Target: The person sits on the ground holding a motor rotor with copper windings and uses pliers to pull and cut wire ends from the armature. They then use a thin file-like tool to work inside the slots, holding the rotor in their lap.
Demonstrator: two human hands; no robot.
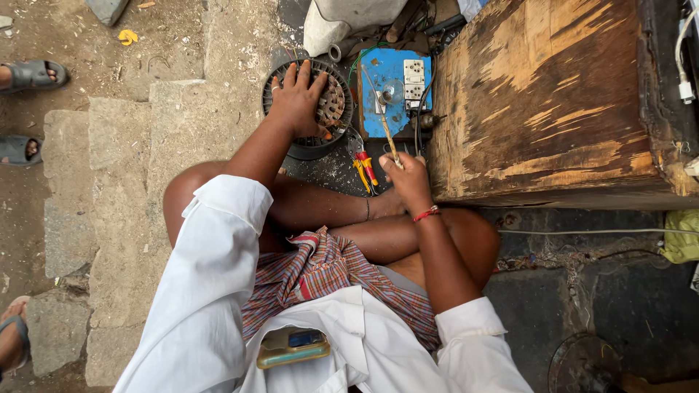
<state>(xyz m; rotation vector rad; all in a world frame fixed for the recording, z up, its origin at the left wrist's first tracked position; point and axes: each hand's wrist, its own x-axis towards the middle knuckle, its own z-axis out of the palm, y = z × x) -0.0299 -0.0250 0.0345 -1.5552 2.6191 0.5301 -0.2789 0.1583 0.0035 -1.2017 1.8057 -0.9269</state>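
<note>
Rough stone-slab ground outdoors, dusty, w/ a dark greasy patch where you sit cross-legged. Biggest thing: the worn wooden box on your right, scratched top, cables hanging at its far edge. Next, the round fan motor housing, dark ribbed rim w/ copper-coloured windings showing in the middle, lying flat just ahead of your knees. Your left hand is spread flat on top of it, fingers splayed apart, pressing down, not wrapped round anything. Right of the motor: a blue switchboard w/ a white socket, leaning by the box. Your right hand is closed round the lower end of a thin wooden stick; the stick rises from the fist and slants up-left across the blue board, well clear of the motor. Red/yellow-handled pliers lie on the ground btwn both hands, untouched. Sandalled feet of other people at far left.
</note>
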